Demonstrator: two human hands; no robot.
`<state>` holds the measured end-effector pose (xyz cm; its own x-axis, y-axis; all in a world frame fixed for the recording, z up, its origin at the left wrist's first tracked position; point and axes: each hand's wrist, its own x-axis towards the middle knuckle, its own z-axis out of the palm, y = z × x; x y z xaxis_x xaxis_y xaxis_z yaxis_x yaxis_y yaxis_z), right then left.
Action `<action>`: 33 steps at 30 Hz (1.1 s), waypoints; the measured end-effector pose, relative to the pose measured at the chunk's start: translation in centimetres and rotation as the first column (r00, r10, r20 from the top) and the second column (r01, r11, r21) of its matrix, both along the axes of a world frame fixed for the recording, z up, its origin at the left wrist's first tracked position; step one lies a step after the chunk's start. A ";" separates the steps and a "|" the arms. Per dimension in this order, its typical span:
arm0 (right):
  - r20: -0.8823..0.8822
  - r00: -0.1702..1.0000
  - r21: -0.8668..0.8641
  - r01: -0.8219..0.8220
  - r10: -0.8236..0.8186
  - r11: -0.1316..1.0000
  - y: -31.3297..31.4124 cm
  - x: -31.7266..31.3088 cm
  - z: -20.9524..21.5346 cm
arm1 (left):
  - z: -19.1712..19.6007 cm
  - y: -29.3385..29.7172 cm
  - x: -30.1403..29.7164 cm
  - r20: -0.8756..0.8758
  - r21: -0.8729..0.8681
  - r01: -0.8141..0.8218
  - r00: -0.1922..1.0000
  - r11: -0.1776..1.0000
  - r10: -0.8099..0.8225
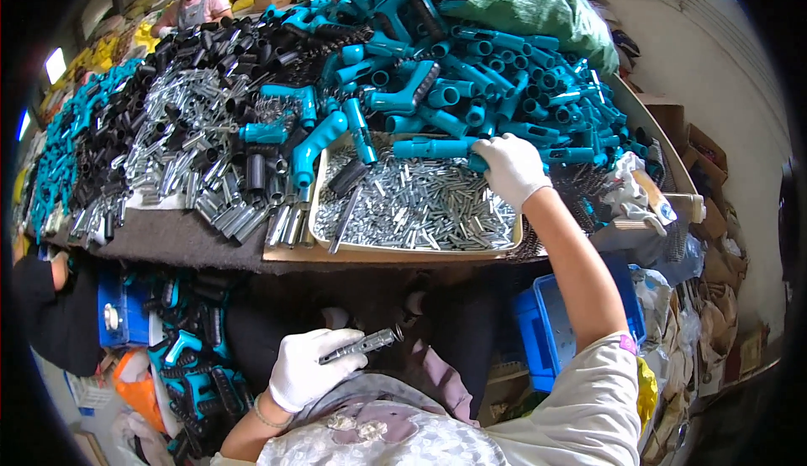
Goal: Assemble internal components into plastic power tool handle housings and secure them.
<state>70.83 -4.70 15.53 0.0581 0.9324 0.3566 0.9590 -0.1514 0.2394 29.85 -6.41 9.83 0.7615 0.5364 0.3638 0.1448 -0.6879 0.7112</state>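
My left hand (309, 368), in a white glove, is closed around a slim silvery metal tube (361, 347) with slots along it and a small coil at its tip. It is held low, in front of my body. At the far end of my outstretched right arm, my gloved right hand (511, 168) closes its fingers on the end of a teal plastic tube-shaped housing (433, 147). That housing lies level above the back of a white tray (519, 235) of small metal pins (437, 205). A pile of teal housings (479, 88) rises just behind.
Left of the tray lie loose metal tubes (181, 121) and black sleeves (202, 54). A green sack (538, 8) rests behind. Blue crates (538, 331) (122, 310) and teal-and-black handles (189, 373) sit below table level. Another person (202, 4) stands across the table.
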 end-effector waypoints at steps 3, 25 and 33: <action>-0.105 0.989 0.272 -0.073 0.105 0.960 -1.6 -1.8 1.5 | -0.1 0.2 -0.9 0.019 0.019 -0.052 0.999 0.998 0.051; -0.932 0.331 -0.319 -0.558 -0.147 0.766 -10.7 -18.6 -3.2 | -0.9 0.5 -2.1 -0.151 0.034 0.104 0.984 0.994 -0.098; -0.923 -0.006 -0.296 -0.628 -0.385 0.720 -10.8 -19.0 -6.3 | -1.3 0.6 -2.1 -0.338 -0.021 0.334 0.885 0.942 -0.321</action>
<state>51.82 -15.49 9.26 -0.3083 0.8549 -0.4173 0.2760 -0.3394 -0.8993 27.73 -5.84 8.53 0.9712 0.2266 0.0737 0.1297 -0.7622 0.6343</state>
